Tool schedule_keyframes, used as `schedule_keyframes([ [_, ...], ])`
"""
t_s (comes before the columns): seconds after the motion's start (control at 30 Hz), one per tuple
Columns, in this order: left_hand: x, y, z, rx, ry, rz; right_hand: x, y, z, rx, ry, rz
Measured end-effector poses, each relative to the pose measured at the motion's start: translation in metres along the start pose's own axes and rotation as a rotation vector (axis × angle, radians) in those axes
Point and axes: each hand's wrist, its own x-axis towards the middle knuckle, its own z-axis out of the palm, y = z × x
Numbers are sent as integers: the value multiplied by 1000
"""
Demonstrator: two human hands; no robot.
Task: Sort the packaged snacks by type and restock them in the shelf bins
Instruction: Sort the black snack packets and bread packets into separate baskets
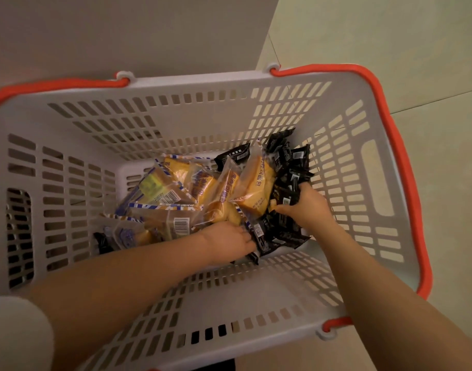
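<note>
I look down into a grey slotted shopping basket (101, 121) with orange handles. On its floor lie several clear packets of yellow cake (256, 180) with blue-striped edges, and several small black snack packets (284, 156) heaped at the right. My right hand (303, 207) grips a bunch of black packets at the right of the heap. My left hand (229, 241) reaches in from the lower left and pinches black packets (264, 236) at the near side. One more black packet (103, 243) lies at the near left, partly under a cake packet.
The basket's orange handles (406, 167) hang down outside the rim at left and right. A grey wall (122, 30) rises behind the basket. Pale tiled floor (390, 49) shows to the right. A white sleeve (18, 333) is at the bottom left.
</note>
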Motion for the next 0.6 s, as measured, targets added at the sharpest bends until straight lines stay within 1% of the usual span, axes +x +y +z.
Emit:
schedule_keyframes([
  [0.07, -8, 0, -1, 12, 4, 12, -5, 7, 6, 23, -86, 16],
  [0.17, -20, 3, -9, -30, 2, -5, -11, 9, 11, -51, -98, -22],
  [0.23, -30, 4, -17, -164, 17, -59, -17, 5, 8, -105, -84, -55],
  [0.3, -48, 5, -25, -374, 74, -161, -28, -1, 1, -148, -59, -86],
  [0.43, -102, 9, -42, -694, 352, -408, -63, -17, -25, -191, -13, -199],
  [0.53, -148, 11, -53, -900, 573, -584, -101, -36, -43, -91, 56, -324],
  [0.6, -180, 13, -60, -980, 744, -699, -129, -58, -51, 16, 106, -425],
])
